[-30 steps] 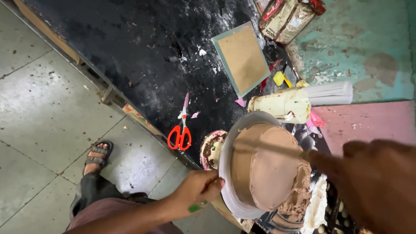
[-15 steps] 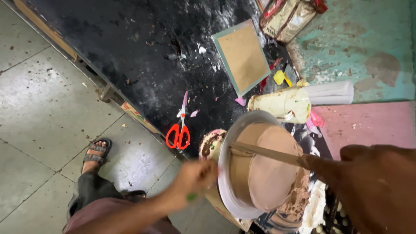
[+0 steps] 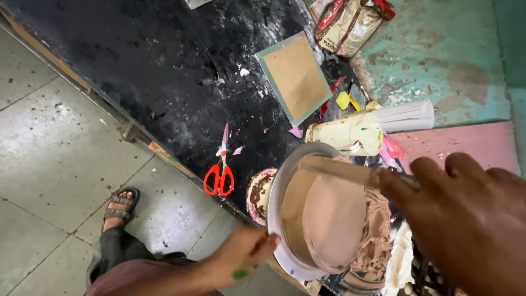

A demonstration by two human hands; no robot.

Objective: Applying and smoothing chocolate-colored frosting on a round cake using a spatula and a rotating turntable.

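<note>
Fingers [image 3: 433, 178] over half-hidden spatula [image 3: 334, 169], cake [image 3: 329, 219] edge cut off

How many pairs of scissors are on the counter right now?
1. The red-handled scissors lie on the black counter near its front edge, left of the cake. Clutter at the right may hide others.

Cake [image 3: 334, 219] sits low and right of centre on its board [image 3: 276, 219], at the bench [image 3: 164, 66] edge. Right hand [image 3: 466, 219] comes in from the right, its spatula [image 3: 334, 169] lying across the cake top. Left hand [image 3: 241, 255] is at the board's lower left rim. Scissors [image 3: 220, 170] lie just left of the cake. Piping bag [image 3: 367, 129] rests above it, a square board [image 3: 296, 77] higher still, packets [image 3: 348, 24] at the top edge. The floor [image 3: 49, 148] fills the left, a sandalled foot [image 3: 118, 208] at lower left.
</note>
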